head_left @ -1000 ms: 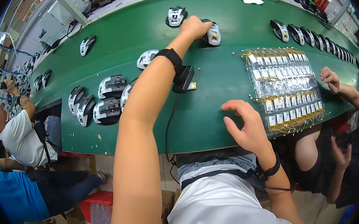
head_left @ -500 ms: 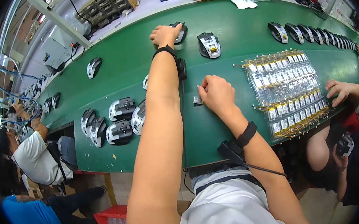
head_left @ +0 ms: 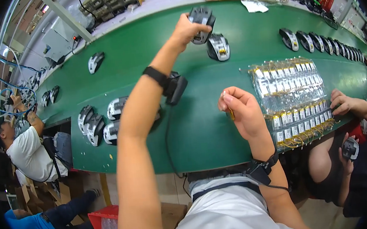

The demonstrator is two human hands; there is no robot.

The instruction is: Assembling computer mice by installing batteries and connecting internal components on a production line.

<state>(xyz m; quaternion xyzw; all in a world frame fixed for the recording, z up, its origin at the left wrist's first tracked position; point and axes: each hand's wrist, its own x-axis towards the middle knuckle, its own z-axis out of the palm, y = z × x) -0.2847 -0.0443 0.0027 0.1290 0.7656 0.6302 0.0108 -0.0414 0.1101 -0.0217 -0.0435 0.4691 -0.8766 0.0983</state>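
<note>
My left hand (head_left: 184,31) is stretched out over the far part of the green workbench (head_left: 203,134), gripping a black-and-grey computer mouse (head_left: 201,14) that is lifted and tilted. Just right of it, another mouse (head_left: 219,48) lies on the bench with a small yellow part showing. Nearer to me, my right hand (head_left: 246,110) is raised palm-up with its fingers pinched. A small battery with a yellow edge (head_left: 231,115) shows below the fingers, a tiny white connector at their tips; the hand hides most of it.
To the right lies a clear tray (head_left: 294,97) with rows of small wired batteries; a co-worker's hand (head_left: 343,102) rests beside it. A row of mice (head_left: 304,41) curves along the right. More mice (head_left: 94,129) sit left, partly behind my forearm. A black cable (head_left: 171,137) hangs from my left wrist.
My left hand has picked the mouse up off the bench and moved it right. My right hand has lifted and turned palm-up, taking the small battery off the bench.
</note>
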